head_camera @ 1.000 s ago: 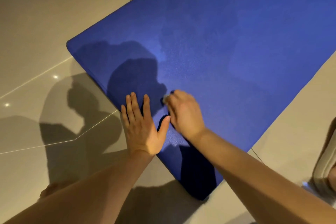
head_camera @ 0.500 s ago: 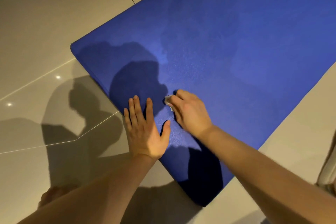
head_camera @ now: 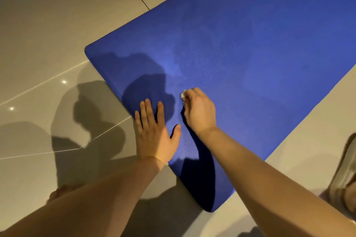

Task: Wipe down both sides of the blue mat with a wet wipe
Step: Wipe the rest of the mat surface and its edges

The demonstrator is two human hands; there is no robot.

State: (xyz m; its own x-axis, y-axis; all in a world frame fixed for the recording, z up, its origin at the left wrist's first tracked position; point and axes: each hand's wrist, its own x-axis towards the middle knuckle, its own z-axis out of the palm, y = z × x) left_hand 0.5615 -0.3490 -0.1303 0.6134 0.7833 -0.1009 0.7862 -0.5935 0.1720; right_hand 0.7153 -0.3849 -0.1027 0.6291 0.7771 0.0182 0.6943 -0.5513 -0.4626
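Observation:
The blue mat (head_camera: 250, 48) lies flat on the tiled floor, running from the near corner up to the far right. My left hand (head_camera: 154, 132) rests flat with straight fingers on the mat's near-left edge. Just right of it, my right hand (head_camera: 198, 111) curls round a small white wet wipe (head_camera: 183, 94) and presses it on the mat. Only a bit of the wipe shows past the fingertips. Darker damp patches mark the mat beyond the hands.
Glossy beige floor tiles (head_camera: 48, 25) surround the mat, with my shadow to the left. A beige slipper (head_camera: 344, 175) sits at the right edge of view. A foot (head_camera: 57, 194) shows at the lower left.
My right hand has slid the wipe a little farther up and to the right on the mat. My left hand stays planted on the mat's edge.

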